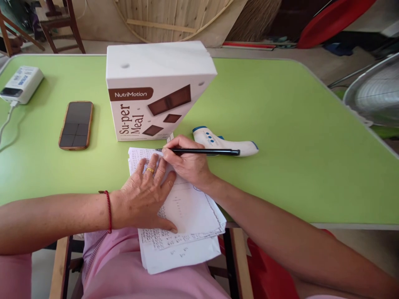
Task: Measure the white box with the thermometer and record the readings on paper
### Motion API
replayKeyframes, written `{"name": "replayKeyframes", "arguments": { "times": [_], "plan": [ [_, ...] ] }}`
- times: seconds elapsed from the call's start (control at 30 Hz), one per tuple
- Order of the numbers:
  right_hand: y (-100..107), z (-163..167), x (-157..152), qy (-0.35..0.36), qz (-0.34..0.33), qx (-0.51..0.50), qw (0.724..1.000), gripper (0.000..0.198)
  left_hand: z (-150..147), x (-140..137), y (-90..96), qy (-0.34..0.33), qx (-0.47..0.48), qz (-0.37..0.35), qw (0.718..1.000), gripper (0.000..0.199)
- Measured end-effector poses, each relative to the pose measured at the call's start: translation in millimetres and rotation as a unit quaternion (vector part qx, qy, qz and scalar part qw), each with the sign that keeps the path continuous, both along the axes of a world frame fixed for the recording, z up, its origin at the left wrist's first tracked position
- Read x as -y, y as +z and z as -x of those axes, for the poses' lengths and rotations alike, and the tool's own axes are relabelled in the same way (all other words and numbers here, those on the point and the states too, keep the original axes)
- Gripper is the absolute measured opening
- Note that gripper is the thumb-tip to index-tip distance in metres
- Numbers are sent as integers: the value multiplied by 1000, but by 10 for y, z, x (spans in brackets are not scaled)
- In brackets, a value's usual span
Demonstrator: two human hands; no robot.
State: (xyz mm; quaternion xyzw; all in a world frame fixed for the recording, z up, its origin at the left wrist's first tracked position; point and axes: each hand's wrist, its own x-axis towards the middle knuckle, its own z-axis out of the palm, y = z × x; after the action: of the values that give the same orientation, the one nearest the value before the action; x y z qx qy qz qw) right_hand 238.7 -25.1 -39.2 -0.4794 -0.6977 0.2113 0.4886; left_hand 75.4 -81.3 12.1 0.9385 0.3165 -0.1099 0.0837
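Left hand (148,187), palm down with fingers spread, is laid on written papers (187,207), which overhang the near edge of the green surface (296,145). Toward the far-left corner a white device (23,85) is set, with a wooden chair (60,25) seen beyond. Nearer, a phone (76,124) is laid flat. Just beyond the papers a white box (143,114) is stood upright. A black pen (218,152) is pinched by the closed right hand (188,162), its tip at the papers' far edge; behind it a white-and-blue thermometer gun (229,143) is laid. Past the right edge, a round mesh-covered object (374,91) is seen.
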Motion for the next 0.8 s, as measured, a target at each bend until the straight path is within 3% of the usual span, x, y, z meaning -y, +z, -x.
{"name": "replayKeyframes", "arguments": {
  "times": [0.57, 0.8],
  "plan": [
    [6, 5, 4, 17, -25, -5, 1000, 13, 2, -9, -3, 0, 10, -3, 1000, 126],
    [38, -22, 7, -23, -45, -14, 999, 11, 23, -25, 62, -5, 4, 0, 1000, 116]
  ]
}}
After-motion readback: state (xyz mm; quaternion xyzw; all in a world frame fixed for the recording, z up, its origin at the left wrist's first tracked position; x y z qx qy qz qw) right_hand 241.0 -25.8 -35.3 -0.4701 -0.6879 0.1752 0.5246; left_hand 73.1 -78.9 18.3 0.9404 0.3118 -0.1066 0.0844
